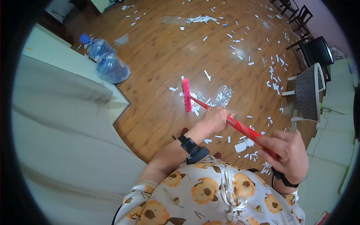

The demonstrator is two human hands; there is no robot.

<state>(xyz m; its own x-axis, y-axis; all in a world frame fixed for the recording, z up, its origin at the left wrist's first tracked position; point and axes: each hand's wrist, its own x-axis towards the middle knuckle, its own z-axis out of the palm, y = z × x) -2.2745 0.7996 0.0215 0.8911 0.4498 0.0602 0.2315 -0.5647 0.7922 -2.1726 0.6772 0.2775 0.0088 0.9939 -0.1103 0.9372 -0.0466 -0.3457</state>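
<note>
Both my hands grip the red handle of a broom (243,129). Lower on the handle, my left hand (217,119) wraps round it. Near the handle's upper end at the right, my right hand (288,153) is closed on it. The pink broom head (187,95) is down at the floor, left of the middle, with its bristles facing left. White paper scraps (195,108) lie just right of the head. A crumpled clear plastic wrapper (222,96) lies beside them, close to the handle.
Wrapped blue water jugs (112,67) stand at the left by the wall corner. A grey curtain (67,123) hangs along the left. Many more scraps (275,78) are strewn over the wooden floor. Chairs, including a grey-backed one (308,92), line the right wall.
</note>
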